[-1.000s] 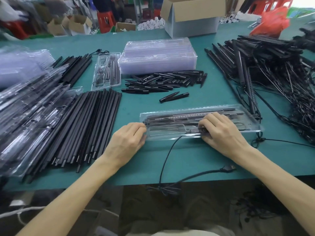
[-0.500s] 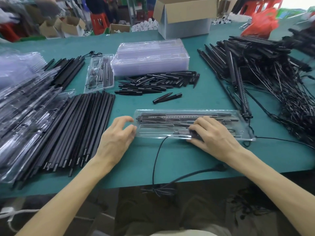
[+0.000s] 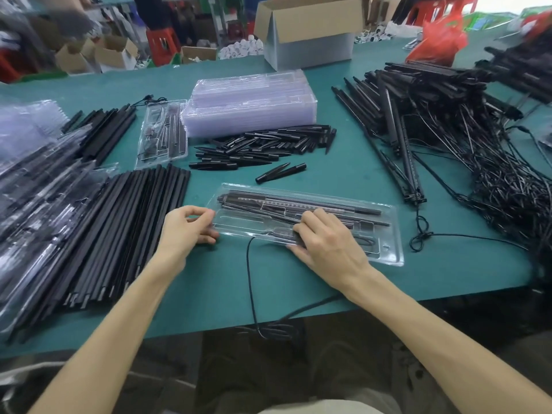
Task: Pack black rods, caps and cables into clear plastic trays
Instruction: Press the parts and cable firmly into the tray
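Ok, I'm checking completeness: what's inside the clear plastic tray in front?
A long black rod lies in the far channel, a thinner black rod nearer. The right hand covers the middle compartments; what they hold is hidden.

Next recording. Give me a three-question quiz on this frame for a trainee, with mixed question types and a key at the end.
1. True or false: the clear tray in front of the person already holds a black rod.
2. The stack of empty trays lies: A) just beyond the pile of caps; B) on the floor; C) in the person's lap.
3. Which hand pinches the tray's left end?

Key: 1 true; 2 A; 3 the left hand.
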{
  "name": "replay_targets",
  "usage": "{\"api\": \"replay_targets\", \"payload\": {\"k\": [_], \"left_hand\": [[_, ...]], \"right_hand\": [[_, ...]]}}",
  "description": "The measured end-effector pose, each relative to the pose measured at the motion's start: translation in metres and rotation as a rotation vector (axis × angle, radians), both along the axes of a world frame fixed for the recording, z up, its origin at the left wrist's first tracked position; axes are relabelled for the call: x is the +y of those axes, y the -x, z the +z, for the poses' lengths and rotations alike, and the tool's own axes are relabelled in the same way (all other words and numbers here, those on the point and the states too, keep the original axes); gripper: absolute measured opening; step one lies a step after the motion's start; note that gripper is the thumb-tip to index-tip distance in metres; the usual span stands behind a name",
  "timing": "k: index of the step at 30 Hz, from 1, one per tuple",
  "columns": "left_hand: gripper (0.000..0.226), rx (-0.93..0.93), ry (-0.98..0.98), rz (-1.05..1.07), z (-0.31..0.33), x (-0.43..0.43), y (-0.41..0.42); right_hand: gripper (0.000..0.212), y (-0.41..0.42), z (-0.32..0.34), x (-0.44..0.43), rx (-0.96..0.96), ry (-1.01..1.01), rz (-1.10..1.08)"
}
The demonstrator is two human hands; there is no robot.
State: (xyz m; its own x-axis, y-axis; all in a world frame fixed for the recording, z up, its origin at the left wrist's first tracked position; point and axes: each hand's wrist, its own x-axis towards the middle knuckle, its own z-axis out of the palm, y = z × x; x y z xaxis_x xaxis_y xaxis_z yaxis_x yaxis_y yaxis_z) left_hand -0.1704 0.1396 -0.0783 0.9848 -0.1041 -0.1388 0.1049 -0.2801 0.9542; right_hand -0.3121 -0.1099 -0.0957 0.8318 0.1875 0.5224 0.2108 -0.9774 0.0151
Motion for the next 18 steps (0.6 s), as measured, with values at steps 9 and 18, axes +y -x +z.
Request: {"api": "replay_targets", "payload": {"k": [9,18], "left_hand": [[0.016,0.294,-0.003,-0.078,0.018,0.01,-0.024],[0.019,0.371,-0.094,-0.169,0.027,0.013,-0.035]], "right_hand": [[0.031,-0.001,0.0,0.0,0.005,-0.028,-0.021],[0.029,-0.002,-0.001,0.001,0.0,-0.016,-0.021]]}}
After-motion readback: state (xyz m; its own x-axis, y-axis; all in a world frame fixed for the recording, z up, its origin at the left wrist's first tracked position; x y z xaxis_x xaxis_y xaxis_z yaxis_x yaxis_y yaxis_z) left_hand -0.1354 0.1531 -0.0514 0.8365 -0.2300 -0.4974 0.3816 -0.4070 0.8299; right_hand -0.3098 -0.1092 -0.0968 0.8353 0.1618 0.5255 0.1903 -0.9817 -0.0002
